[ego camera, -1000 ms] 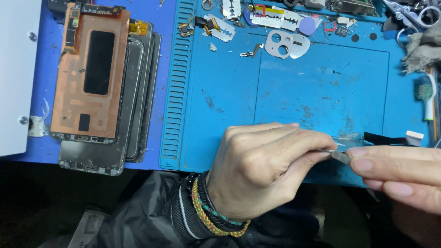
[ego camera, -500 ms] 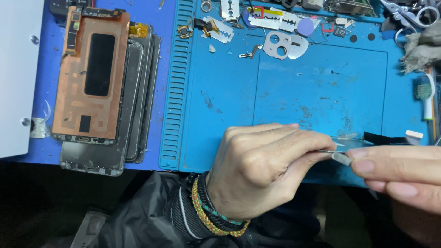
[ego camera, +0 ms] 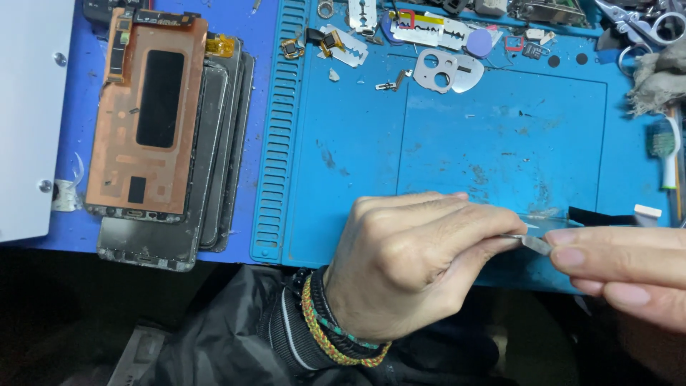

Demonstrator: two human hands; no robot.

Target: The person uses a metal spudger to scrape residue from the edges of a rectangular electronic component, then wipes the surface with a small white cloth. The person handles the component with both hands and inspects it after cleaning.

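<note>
Metal blade (ego camera: 534, 243), its long axis left-right, is pinched between both hands above the blue mat's (ego camera: 500, 143) near edge. Left hand (ego camera: 407, 264) fingers close narrowly on one end; right hand (ego camera: 622, 275) fingers clamp the other.

Work surface: a blue silicone repair mat (ego camera: 457, 143) with a ribbed band of slots (ego camera: 275, 129) down its left side, lying on a darker blue bench top (ego camera: 254, 43).

Left edge: a white panel (ego camera: 25, 114) with two screws.

Left of the mat: a stack of phone screens (ego camera: 168, 136), the top one showing a copper-coloured back.

Far edge of the mat: razor blades (ego camera: 429, 28), a grey camera-lens plate (ego camera: 443, 71), small metal parts and flex pieces.

Right edge: a toothbrush (ego camera: 664, 146), a grey rag (ego camera: 657, 78), scissors (ego camera: 643, 21).

Below the bench: dark, unlit space.

Light: even, from above.
</note>
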